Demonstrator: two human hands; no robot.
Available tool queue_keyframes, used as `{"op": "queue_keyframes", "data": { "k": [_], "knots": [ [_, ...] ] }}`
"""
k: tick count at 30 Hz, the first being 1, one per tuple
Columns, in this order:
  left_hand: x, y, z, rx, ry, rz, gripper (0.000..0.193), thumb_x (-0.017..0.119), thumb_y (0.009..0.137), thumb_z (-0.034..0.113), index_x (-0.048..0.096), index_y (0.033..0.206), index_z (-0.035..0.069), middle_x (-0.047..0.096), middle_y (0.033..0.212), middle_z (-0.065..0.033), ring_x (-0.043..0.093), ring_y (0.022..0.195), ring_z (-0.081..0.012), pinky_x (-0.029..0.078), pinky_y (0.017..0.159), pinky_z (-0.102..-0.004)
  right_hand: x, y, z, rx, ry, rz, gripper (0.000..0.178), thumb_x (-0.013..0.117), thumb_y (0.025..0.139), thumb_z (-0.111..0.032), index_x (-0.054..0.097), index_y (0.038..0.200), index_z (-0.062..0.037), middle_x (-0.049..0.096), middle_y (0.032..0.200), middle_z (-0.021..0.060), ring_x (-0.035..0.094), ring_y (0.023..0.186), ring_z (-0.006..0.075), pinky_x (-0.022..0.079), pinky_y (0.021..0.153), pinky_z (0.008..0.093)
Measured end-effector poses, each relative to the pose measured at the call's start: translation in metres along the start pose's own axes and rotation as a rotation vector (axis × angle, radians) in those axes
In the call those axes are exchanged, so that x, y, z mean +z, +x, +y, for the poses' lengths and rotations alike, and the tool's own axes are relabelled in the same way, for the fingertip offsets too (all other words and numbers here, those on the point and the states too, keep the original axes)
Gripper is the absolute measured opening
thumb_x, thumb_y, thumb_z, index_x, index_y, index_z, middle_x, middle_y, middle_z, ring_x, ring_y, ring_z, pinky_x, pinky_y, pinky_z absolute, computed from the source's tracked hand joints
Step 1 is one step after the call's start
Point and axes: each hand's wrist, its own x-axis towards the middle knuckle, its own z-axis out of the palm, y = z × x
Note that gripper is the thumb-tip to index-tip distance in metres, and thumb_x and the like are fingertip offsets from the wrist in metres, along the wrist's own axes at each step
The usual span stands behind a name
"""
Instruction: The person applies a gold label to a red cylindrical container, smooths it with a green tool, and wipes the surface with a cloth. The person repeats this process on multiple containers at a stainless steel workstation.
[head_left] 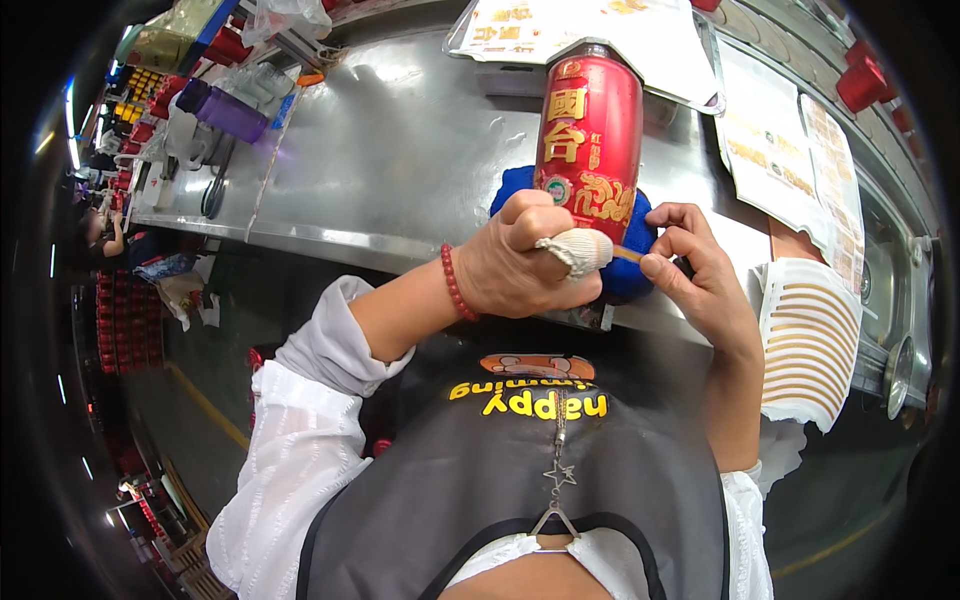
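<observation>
A red bottle (590, 130) with gold lettering and a gold dragon pattern lies on a blue cloth pad (515, 188), its base end toward me. My left hand (525, 258) is closed at that near end, a white knitted cover over one finger; whatever is inside its curled fingers stays hidden. Between finger and thumb, my right hand (700, 268) pinches a thin gold strip (627, 254) that runs from the covered finger along the bottle's lower edge.
White sheets with gold decals (770, 150) lie to the right, and a backing sheet with rows of gold strips (812, 335) hangs over the near edge. A metal tray (708, 60) holds more sheets. On the steel table (400, 150), a purple bottle (222, 110) lies at left.
</observation>
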Motion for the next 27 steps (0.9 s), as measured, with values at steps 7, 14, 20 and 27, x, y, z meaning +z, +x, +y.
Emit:
{"op": "queue_keyframes", "data": {
  "k": [7, 14, 20, 27],
  "knots": [
    [-0.009, -0.009, 0.003, 0.019, 0.123, -0.002, 0.026, 0.074, 0.063, 0.016, 0.067, 0.085, 0.027, 0.061, 0.115, 0.0055, 0.042, 0.102, -0.0219, 0.041, 0.08, -0.0381, 0.001, 0.003, -0.005, 0.004, -0.02, 0.002, 0.022, 0.069, 0.094, -0.02, 0.059, 0.085, -0.0027, 0.047, 0.123, 0.0066, 0.047, 0.107, 0.0142, 0.04, 0.089, 0.0259],
    [-0.002, 0.001, -0.001, 0.052, 0.052, -0.036, 0.026, 0.076, 0.065, 0.016, 0.067, 0.088, 0.026, 0.06, 0.116, 0.0044, 0.042, 0.101, -0.0211, 0.041, 0.082, -0.0375, 0.003, 0.002, -0.003, 0.049, 0.049, 0.005, 0.021, 0.07, 0.093, -0.02, 0.059, 0.086, -0.0025, 0.048, 0.122, 0.0077, 0.047, 0.113, 0.0181, 0.037, 0.097, 0.0291],
    [-0.007, -0.014, 0.003, 0.029, 0.168, -0.009, 0.027, 0.075, 0.065, 0.014, 0.068, 0.088, 0.026, 0.059, 0.116, 0.0044, 0.042, 0.1, -0.0239, 0.042, 0.079, -0.0382, 0.004, 0.005, -0.004, 0.029, 0.01, 0.0, 0.021, 0.07, 0.093, -0.019, 0.059, 0.086, -0.0026, 0.048, 0.122, 0.0088, 0.047, 0.115, 0.0194, 0.036, 0.1, 0.0298],
    [-0.001, 0.004, 0.0, 0.074, 0.062, -0.087, 0.037, 0.08, 0.065, 0.018, 0.071, 0.1, 0.017, 0.047, 0.11, -0.0019, 0.041, 0.102, -0.0226, 0.043, 0.084, -0.0333, 0.005, 0.004, 0.0, -0.011, -0.015, 0.027, 0.021, 0.07, 0.093, -0.019, 0.06, 0.086, -0.0025, 0.048, 0.121, 0.009, 0.047, 0.114, 0.019, 0.037, 0.098, 0.0291]
  ]
}}
